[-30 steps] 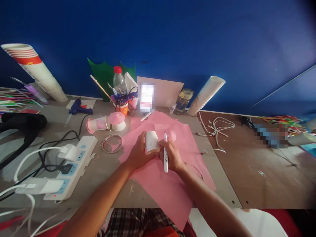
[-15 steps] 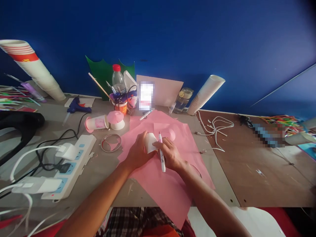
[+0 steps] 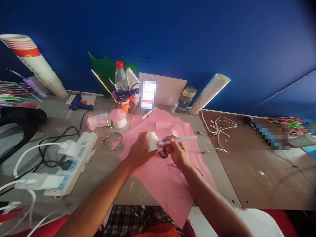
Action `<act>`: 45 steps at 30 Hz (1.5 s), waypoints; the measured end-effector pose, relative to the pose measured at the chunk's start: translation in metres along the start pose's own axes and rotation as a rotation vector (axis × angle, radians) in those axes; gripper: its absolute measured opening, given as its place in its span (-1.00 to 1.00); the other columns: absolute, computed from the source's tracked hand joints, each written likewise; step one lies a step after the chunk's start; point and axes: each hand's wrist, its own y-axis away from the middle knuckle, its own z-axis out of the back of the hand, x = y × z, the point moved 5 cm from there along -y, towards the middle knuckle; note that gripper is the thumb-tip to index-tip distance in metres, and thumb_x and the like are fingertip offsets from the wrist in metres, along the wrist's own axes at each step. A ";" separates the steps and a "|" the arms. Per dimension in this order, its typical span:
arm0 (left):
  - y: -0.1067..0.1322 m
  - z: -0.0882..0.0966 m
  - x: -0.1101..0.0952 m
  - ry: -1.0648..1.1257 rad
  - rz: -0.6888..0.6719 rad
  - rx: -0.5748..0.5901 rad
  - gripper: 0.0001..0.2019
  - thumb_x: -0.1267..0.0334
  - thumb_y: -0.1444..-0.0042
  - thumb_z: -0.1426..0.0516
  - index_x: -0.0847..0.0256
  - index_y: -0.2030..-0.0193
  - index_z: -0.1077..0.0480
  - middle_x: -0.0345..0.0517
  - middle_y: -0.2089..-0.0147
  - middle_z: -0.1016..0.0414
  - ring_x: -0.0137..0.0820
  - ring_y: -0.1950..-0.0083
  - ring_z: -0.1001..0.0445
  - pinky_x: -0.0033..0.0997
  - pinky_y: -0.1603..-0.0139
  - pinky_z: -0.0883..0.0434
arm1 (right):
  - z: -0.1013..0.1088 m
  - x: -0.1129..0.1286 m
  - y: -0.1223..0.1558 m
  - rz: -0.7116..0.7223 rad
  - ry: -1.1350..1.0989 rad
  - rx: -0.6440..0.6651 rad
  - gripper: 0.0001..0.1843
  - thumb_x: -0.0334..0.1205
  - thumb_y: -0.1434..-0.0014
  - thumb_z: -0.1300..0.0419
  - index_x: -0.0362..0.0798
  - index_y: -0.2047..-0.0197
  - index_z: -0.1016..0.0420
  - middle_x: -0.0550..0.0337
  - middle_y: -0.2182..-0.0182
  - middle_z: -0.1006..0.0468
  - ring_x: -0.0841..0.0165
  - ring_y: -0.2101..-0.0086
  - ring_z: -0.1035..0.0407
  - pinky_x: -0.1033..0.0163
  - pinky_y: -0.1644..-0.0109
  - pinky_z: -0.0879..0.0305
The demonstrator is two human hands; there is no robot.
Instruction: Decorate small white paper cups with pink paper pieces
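Note:
A white paper cup [image 3: 152, 142] lies tilted in my left hand [image 3: 138, 148], whose fingers wrap round it from the left. In my right hand [image 3: 178, 150] is a slim white marker [image 3: 185, 139], pinched with its tip pointing left against the cup's side. Small pink marks show on the cup where the tip meets it. Pink paper [image 3: 160, 184] spreads beneath both hands. Dark scissor handles [image 3: 163, 153] peek out between the hands, and the rest of the scissors is hidden.
A power strip [image 3: 74, 164] with plugged-in chargers stands left. Behind it lie a blue glue gun [image 3: 79, 103], a tape roll [image 3: 113, 141] and pink-trimmed cups [image 3: 118, 118]. Stacked paper cups [image 3: 209, 93], a water bottle [image 3: 186, 98] and a lit phone [image 3: 148, 93] stand at the back.
My right hand has turned the marker from upright to nearly level and brought its tip onto the cup. The scissor handles have come into sight. My left hand keeps its hold.

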 end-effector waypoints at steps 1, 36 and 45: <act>0.000 0.000 0.000 0.000 0.006 0.001 -0.33 -0.08 0.05 -0.23 0.12 -0.14 -0.10 0.06 -0.09 -0.26 -0.09 -0.15 -0.31 -0.08 -0.02 -0.39 | 0.000 -0.001 0.000 0.001 0.012 0.001 -0.67 0.04 -0.13 -0.16 -0.08 0.38 -0.49 0.36 0.69 -0.15 0.50 0.63 -0.04 0.34 0.57 -0.07; 0.003 -0.002 -0.004 -0.098 -0.030 -0.017 -0.36 0.00 0.04 -0.22 0.11 -0.14 -0.08 0.05 -0.07 -0.28 -0.08 -0.12 -0.37 -0.13 0.09 -0.45 | -0.004 0.005 0.004 0.053 0.214 -0.088 -0.59 0.08 -0.17 -0.10 -0.08 0.49 -0.43 0.35 0.73 -0.16 0.50 0.66 -0.07 0.35 0.57 -0.08; 0.003 -0.001 -0.005 -0.075 -0.016 -0.020 -0.39 0.00 0.04 -0.22 0.09 -0.12 -0.12 0.03 -0.07 -0.29 -0.09 -0.16 -0.34 -0.13 0.06 -0.45 | -0.007 0.009 0.005 0.094 0.303 -0.013 -0.59 0.04 -0.17 -0.12 -0.08 0.53 -0.45 0.28 0.66 -0.27 0.47 0.60 -0.17 0.32 0.50 -0.17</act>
